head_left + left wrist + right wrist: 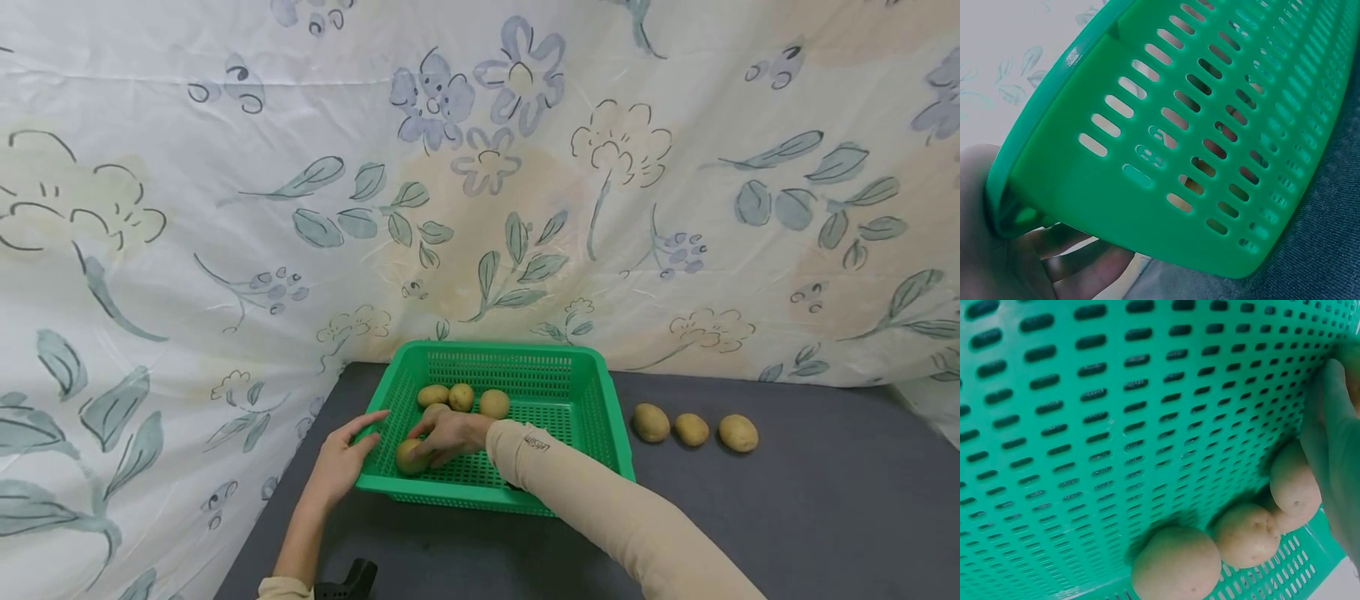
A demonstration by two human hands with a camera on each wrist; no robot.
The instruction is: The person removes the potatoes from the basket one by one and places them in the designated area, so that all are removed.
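Note:
A green plastic basket [495, 498] with slotted walls stands on the dark table. Inside it, toward the left end, my right hand [450, 435] holds a potato [411, 458] with its fingers around it. Several other potatoes lie close by, among them one at the back left [432, 396] and a round one [494, 404]; the right wrist view shows a round potato [1176, 565] against the basket floor. My left hand [339, 468] is at the basket's left front corner, gripping the rim. In the left wrist view, fingers [1094, 272] reach under that rim [999, 187].
Three potatoes, a left one [651, 423], a middle one [692, 430] and a right one [738, 433], lie in a row on the grey table [817, 508] right of the basket. A floral cloth [525, 208] hangs behind and along the left side. A black object [360, 578] shows beside the left wrist.

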